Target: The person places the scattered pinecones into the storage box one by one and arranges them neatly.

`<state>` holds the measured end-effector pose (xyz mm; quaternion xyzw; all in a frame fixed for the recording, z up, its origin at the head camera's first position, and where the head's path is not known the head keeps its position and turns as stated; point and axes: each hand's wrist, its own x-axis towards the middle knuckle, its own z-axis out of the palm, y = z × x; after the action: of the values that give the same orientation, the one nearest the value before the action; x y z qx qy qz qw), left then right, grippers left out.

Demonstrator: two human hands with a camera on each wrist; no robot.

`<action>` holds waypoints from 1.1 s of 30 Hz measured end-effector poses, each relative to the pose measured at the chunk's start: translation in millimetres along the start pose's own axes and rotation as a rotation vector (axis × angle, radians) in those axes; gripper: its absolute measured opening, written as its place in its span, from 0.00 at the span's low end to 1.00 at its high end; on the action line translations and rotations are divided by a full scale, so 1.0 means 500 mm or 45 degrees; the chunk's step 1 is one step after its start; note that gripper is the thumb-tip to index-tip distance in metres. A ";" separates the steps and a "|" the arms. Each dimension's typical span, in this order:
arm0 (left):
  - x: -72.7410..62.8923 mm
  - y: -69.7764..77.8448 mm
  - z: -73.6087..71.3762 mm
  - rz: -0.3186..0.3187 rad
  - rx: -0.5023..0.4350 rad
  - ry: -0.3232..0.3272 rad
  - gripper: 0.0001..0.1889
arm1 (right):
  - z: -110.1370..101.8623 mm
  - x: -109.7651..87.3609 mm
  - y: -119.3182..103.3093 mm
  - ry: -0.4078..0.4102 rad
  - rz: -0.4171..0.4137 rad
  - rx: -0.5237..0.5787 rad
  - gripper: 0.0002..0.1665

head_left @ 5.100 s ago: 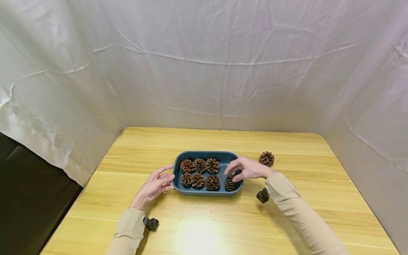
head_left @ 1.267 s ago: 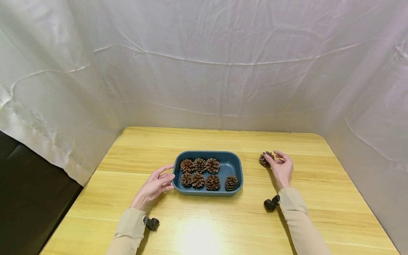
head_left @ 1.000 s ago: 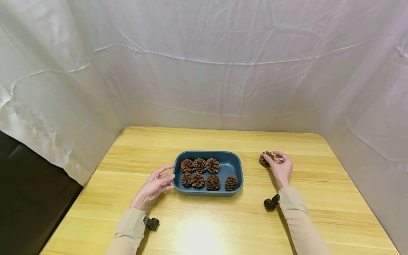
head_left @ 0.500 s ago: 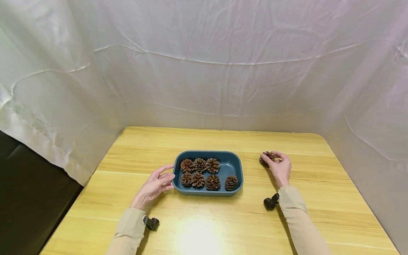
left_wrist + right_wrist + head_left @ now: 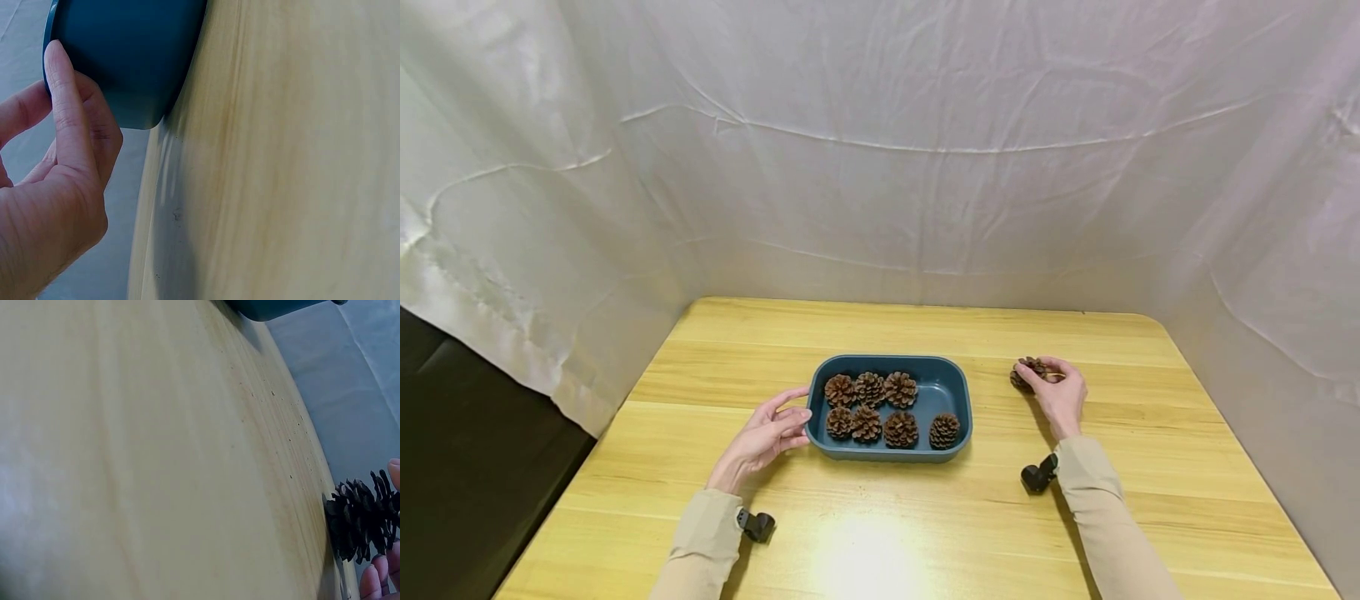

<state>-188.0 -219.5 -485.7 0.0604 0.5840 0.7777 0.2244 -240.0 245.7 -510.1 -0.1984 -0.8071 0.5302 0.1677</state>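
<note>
At the far right of the table, my right hand (image 5: 1062, 400) pinches a brown pine cone (image 5: 1027, 375) between thumb and fingers. In the right wrist view this pine cone (image 5: 362, 519) has its scales spread, right at the tabletop, with fingertips (image 5: 370, 584) beside it. My left hand (image 5: 763, 437) holds the left end of a dark blue oblong tray (image 5: 887, 456), thumb at the rim. Several pine cones sit inside: a back row ending with one pine cone (image 5: 899, 389), and a front row whose last pine cone (image 5: 943, 431) stands apart at the right.
The wooden table (image 5: 880, 517) carries the tray near its middle. A pale cloth curtain (image 5: 917, 167) hangs behind and at both sides. A black surface (image 5: 467, 467) lies to the left. Small dark crumbs (image 5: 290, 440) dot the wood near the held pine cone.
My right hand has left the pine cone at the tray's front right and moved right to the one on the table, its fingers since closing on it. My left hand has stayed put.
</note>
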 end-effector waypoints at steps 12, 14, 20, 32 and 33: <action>0.000 -0.001 0.000 -0.002 0.007 0.000 0.31 | -0.003 0.000 -0.005 0.035 0.010 0.035 0.27; 0.000 -0.001 0.000 0.000 0.003 -0.003 0.31 | -0.004 0.000 -0.006 0.039 0.003 0.031 0.26; 0.000 -0.001 -0.001 0.009 0.004 -0.012 0.31 | -0.006 -0.001 -0.011 0.027 -0.034 0.036 0.26; 0.000 0.001 0.001 -0.012 -0.003 0.002 0.33 | -0.006 -0.012 -0.044 -0.072 -0.139 0.168 0.25; 0.000 0.001 0.001 -0.012 -0.005 0.001 0.33 | -0.006 -0.015 -0.048 -0.084 -0.151 0.175 0.25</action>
<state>-187.9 -219.1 -485.1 0.0570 0.5827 0.7779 0.2281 -235.7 235.9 -487.4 -0.1208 -0.7842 0.5797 0.1854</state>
